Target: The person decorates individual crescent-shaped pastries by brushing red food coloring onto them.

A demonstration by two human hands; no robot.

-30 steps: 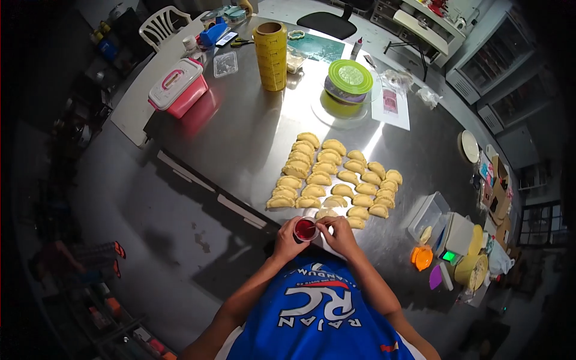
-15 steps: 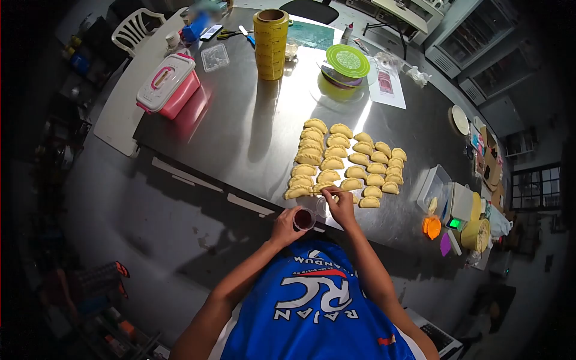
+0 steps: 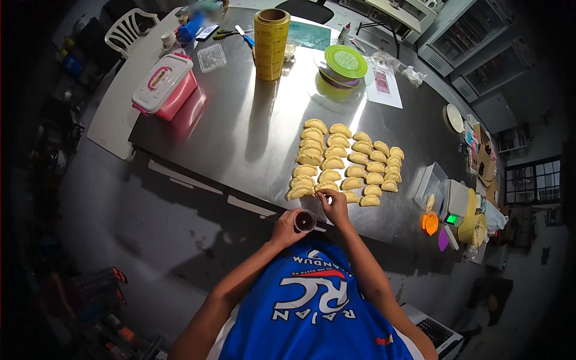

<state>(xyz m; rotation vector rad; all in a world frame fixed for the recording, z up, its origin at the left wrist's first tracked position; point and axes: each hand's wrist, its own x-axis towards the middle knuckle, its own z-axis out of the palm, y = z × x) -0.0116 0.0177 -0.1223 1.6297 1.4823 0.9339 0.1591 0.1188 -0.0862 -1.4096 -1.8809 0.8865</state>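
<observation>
My left hand (image 3: 287,229) is wrapped round a small clear cup (image 3: 305,221) of dark red liquid, just off the table's front edge. The fingers of my right hand (image 3: 334,209) are pinched together beside the nearest row of half-moon pastries (image 3: 327,187). A thin stick shows in that pinch in the earlier view; at this moment it is too fine to make out. Pale, crimped-edge pastries (image 3: 358,158) lie in several columns on the steel table (image 3: 228,144). My right hand covers part of the front row.
A tall yellow roll of wrap (image 3: 270,48) stands at the back, near a green-lidded bowl (image 3: 345,63). To the left sits a pink box with a white lid (image 3: 165,87). A clear tub (image 3: 430,186), a scale (image 3: 454,204) and an orange container (image 3: 429,223) are at the right.
My right hand has shifted slightly left and down, its wrist turning, and stays near the front pastries. The cup stays in my left hand. The whole view has tilted a little.
</observation>
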